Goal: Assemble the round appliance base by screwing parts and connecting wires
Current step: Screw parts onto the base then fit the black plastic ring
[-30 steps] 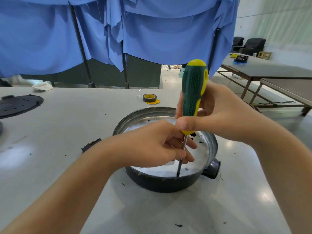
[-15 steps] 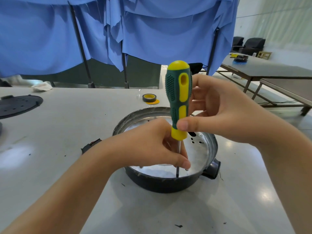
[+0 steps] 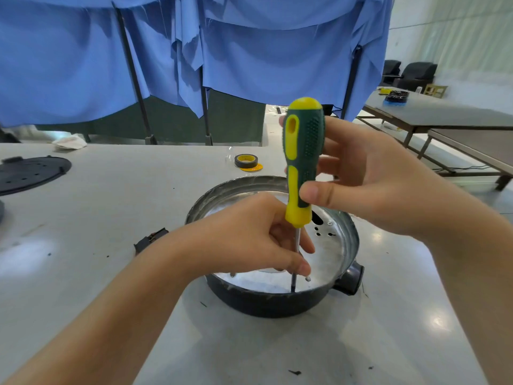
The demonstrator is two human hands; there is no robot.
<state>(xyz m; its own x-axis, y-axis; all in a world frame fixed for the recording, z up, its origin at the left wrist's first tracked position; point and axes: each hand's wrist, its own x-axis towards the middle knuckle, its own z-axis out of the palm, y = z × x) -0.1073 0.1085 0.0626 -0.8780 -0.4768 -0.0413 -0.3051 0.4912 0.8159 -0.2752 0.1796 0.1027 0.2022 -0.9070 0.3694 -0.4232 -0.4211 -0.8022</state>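
The round appliance base (image 3: 344, 245), dark outside with a shiny metal inside, sits on the grey table in front of me. A green and yellow screwdriver (image 3: 302, 162) stands nearly upright in it, its tip down near the base's front inner edge. My right hand (image 3: 369, 184) grips the handle with thumb and fingers. My left hand (image 3: 249, 240) reaches into the base and pinches the metal shaft just above the tip. The screw under the tip is hidden.
A roll of black tape with a yellow core (image 3: 246, 162) lies behind the base. A black perforated disc (image 3: 30, 173) rests at the far left. A small black part (image 3: 151, 240) lies left of the base. Blue curtains hang behind; other tables stand at the right.
The screwdriver handle has swung from leaning right to nearly upright and has rotated in my right hand's fingers. My left hand stays on the shaft inside the base.
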